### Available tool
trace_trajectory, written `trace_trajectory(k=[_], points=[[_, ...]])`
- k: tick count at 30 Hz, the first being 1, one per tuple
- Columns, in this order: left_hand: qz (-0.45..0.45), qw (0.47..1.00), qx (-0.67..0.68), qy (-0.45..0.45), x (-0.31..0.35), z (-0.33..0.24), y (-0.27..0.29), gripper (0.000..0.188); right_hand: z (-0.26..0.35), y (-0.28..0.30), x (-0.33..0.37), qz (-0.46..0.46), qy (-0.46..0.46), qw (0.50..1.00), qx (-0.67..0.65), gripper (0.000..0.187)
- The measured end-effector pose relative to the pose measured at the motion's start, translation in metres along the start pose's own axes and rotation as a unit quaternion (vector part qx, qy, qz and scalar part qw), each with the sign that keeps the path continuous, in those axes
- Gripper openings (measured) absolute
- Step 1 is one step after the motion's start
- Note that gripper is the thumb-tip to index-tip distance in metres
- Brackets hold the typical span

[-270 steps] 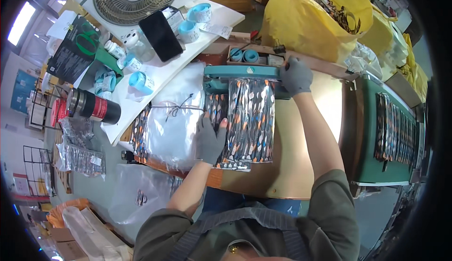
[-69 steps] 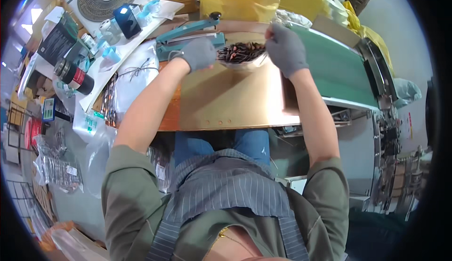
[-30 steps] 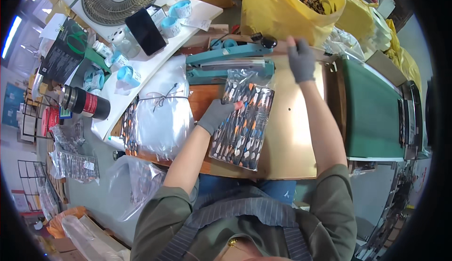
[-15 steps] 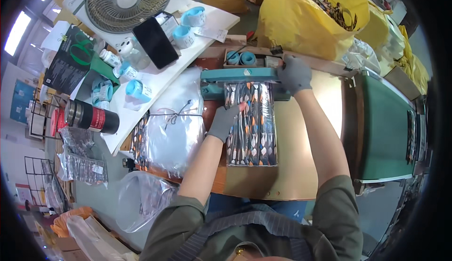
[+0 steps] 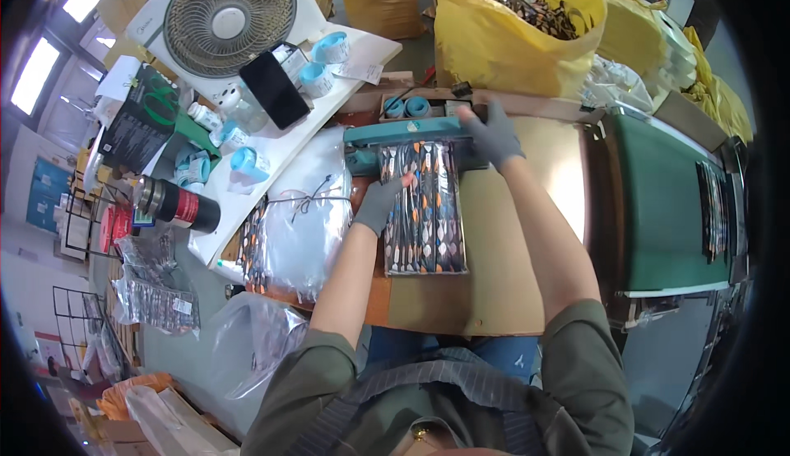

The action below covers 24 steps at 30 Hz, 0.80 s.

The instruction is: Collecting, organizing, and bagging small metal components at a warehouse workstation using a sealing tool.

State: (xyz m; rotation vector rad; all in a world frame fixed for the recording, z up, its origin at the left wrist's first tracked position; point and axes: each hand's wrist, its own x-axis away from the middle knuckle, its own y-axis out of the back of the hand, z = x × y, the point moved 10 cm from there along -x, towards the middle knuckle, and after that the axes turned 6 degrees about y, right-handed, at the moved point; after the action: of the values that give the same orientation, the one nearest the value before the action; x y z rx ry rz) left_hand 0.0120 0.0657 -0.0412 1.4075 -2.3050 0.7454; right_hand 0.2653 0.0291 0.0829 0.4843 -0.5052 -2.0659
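A clear plastic bag [image 5: 424,225] packed with dark strips in an orange and white leaf pattern lies in front of me. Its far end meets a teal bar-shaped sealer [image 5: 403,132]. My left hand [image 5: 380,206], in a grey glove with a bare thumb tip, grips the bag's left edge. That thumb lies on top; the other fingers are mostly hidden. At the sealer's right end is my right hand [image 5: 497,138], also gloved, its thumb and a finger raised apart. The palm seems to rest against the bar's end.
Left of the bag lies a tied stack of clear bags [image 5: 309,217]. A white table [image 5: 288,147] holds a fan [image 5: 230,24], a phone [image 5: 273,90], a dark thermos [image 5: 181,205] and several blue tape rolls. A yellow sack [image 5: 510,53] stands behind; a green surface [image 5: 666,209] is right.
My right hand's thumb and a finger now stand up and apart, where they were closer to the bar's end. My left hand keeps its place on the bag. The whole view has shifted slightly.
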Motion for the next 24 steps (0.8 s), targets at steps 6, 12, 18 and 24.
trace_trajectory(k=[6,12,18,24], points=[[-0.053,0.974,-0.187,-0.117,0.049,-0.02,0.016,0.043,-0.06,0.01,0.229,0.018,0.098,0.989,0.112,0.076],[-0.215,0.811,-0.472,-0.27,0.164,-0.094,0.098,0.039,-0.046,0.051,0.316,-0.001,0.188,0.943,0.273,0.052],[-0.158,0.824,-0.491,-0.233,0.162,-0.049,0.202,0.027,-0.035,0.037,0.312,-0.025,0.213,0.932,0.294,0.04],[-0.081,0.909,-0.273,-0.304,0.222,-0.101,0.136,0.02,-0.098,0.046,0.308,0.013,0.103,0.986,0.128,0.043]])
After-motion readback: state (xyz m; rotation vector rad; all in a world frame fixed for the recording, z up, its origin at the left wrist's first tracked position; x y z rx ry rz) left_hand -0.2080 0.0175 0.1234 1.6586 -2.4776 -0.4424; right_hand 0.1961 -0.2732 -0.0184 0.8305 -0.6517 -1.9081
